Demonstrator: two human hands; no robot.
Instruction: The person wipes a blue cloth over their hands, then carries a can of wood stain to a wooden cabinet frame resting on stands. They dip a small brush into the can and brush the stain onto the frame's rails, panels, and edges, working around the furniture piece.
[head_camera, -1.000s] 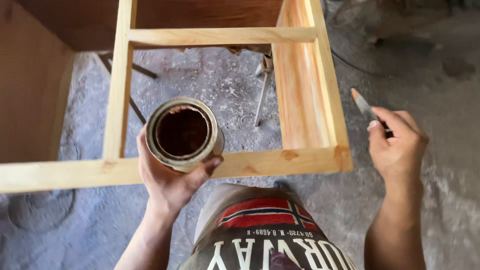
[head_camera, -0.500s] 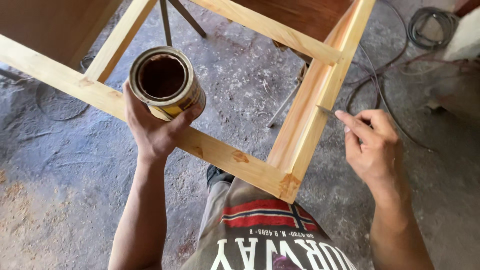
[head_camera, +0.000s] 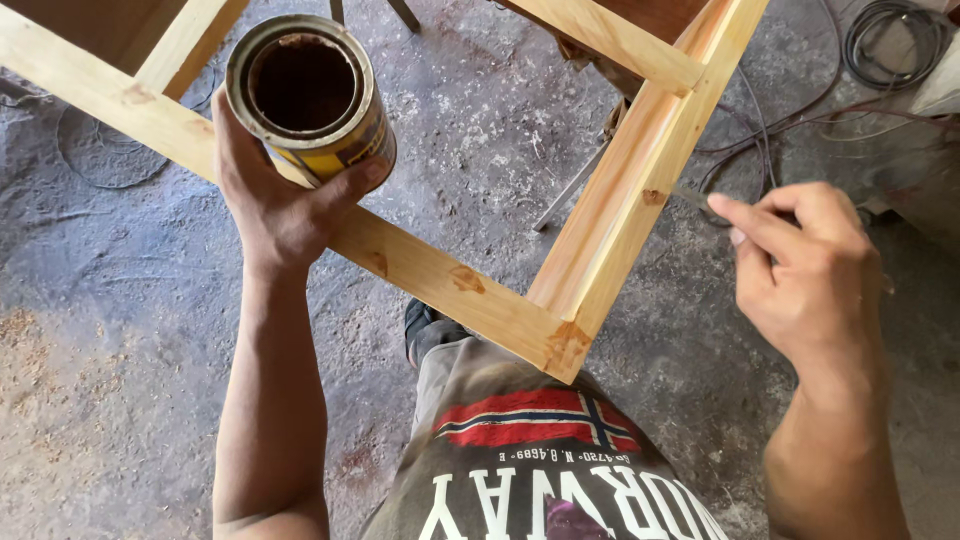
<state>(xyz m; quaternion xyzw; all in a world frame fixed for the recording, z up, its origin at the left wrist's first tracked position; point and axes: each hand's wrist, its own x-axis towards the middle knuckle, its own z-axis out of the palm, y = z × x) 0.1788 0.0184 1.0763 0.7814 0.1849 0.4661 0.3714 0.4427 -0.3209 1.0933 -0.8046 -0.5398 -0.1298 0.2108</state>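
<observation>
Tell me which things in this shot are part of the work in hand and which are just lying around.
In use:
- open tin can, dark liquid inside, held in the left hand
- thin brush handle, pinched in the right hand
- pale wooden frame, beside both hands

Lying about:
- coiled cables on the floor
- sawdust on the concrete floor

Only one view here, the head cam, and it's looking almost straight down from the person's head, past their chest at 6 o'clock, onto the concrete floor (head_camera: 120, 330). It's sitting close in: the left hand (head_camera: 280, 205) with the open can (head_camera: 305, 95) is filling the 10 o'clock area, the right hand (head_camera: 805, 275) is sitting at 3 o'clock, and the wooden frame (head_camera: 450, 280) is cutting diagonally across the middle. No second view is sharing any of this.
</observation>
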